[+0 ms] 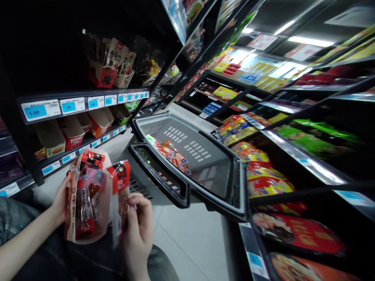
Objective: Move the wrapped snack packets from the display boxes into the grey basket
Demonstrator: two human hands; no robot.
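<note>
My left hand (62,197) is wrapped round the side of an open cardboard display box (103,218), tilted towards me above my lap. Several small red-and-clear snack packets (88,203) lie inside it. Between the thumb and fingers of my right hand (139,230) is a single snack packet (119,183), red at the top and clear below, held upright just right of the box. Its lower end is smeared by motion. Beyond my hands a grey shopping basket (211,144) stands on the floor with colourful snack bags (171,154) in it.
On the left, a dark shelf (88,95) carries price tags and snack boxes (105,74), with more cardboard boxes (70,132) on the level below. Shelving on the right holds bagged goods (266,171) and red packages (301,232). Pale floor tiles (187,238) run between.
</note>
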